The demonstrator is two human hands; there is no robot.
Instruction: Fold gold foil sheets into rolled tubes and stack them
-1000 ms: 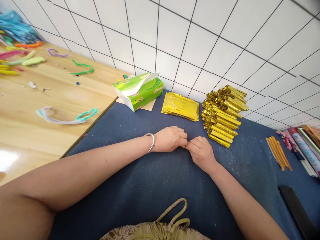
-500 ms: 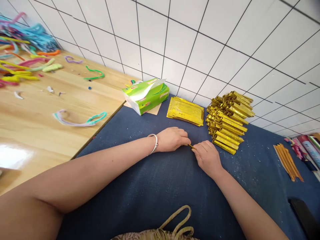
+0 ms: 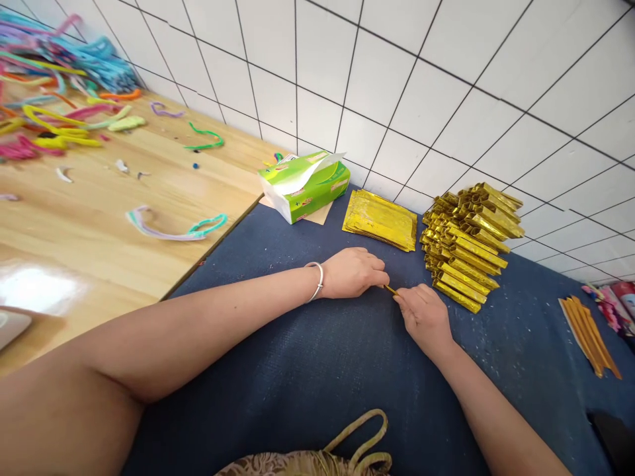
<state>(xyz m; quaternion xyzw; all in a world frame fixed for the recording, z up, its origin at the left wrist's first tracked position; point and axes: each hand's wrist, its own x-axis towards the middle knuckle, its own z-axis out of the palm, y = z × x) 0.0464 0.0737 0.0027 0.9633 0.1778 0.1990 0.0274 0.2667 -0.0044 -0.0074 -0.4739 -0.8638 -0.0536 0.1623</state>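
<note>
Between my two hands runs a narrow gold paper strip, mostly covered by my fingers. My left hand, below a silver bangle, pinches its left end. My right hand is closed on the other end, fingers bent. Both hands rest low over the dark blue cloth. Just beyond them lies a flat stack of gold foil paper sheets. Right of that stack, a heap of folded gold paper tubes is piled up near my right hand.
A green tissue box stands by the tiled wall. On the wooden table at left lie tangled coloured pipe cleaners. Flat gold-brown strips and a dark object are at right.
The whole view has shifted, so things appear farther right. My hands keep their pinch on the gold strip, with slightly more of it showing between them.
</note>
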